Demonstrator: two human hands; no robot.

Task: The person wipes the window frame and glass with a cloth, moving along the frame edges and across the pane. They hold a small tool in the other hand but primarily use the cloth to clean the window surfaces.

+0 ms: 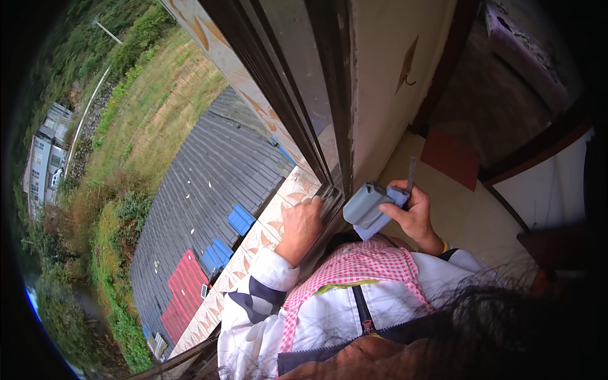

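Note:
My right hand grips a grey plastic block, a blue-grey cloth and a thin flat strip that sticks up past the fingers. Whether these are parts of one tool I cannot tell. My left hand is curled against the corner of the dark window frame, over the tiled outer ledge. Its fingertips are hidden, so what it may hold does not show. A sliding window pane rises beyond both hands.
Outside and below the ledge lies a grey tiled roof with blue panels and a red sheet. Indoors, a wall carries a hook. A reddish-brown board is on the pale floor. A pink checked apron covers my chest.

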